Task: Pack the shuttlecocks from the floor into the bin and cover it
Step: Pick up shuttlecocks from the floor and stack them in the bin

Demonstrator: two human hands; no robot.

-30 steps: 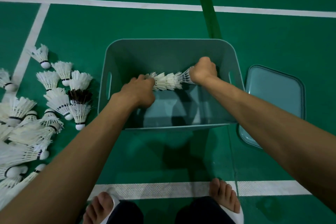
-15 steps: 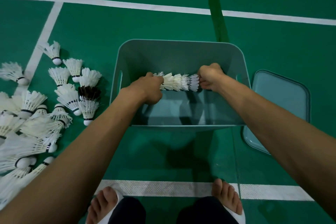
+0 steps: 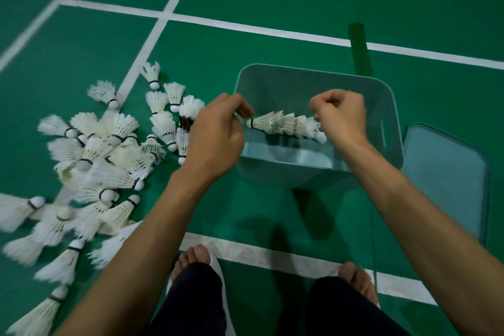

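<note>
A grey-green plastic bin (image 3: pixel 300 70) stands on the green court floor. Inside it lies a nested stack of white shuttlecocks (image 3: pixel 283 125), cork end to the left. My left hand (image 3: pixel 218 133) hovers over the bin's left rim with loosely curled fingers that hold nothing, just short of the stack's cork. My right hand (image 3: pixel 342 114) is above the stack's feather end, fingers loosely curled, and the end of the stack shows free below it. The bin's lid (image 3: pixel 447 177) lies flat on the floor to the right. Several loose shuttlecocks (image 3: pixel 109 158) are scattered on the left.
White court lines (image 3: pixel 245 26) cross the floor, and a dark green tape strip (image 3: pixel 360 49) runs behind the bin. My feet in white sandals (image 3: pixel 196 256) stand on the near white line, in front of the bin.
Both hands have let go of the shuttlecock stack and lifted off it; the stack now lies in the bin. My head has turned left, bringing more of the loose pile into view.
</note>
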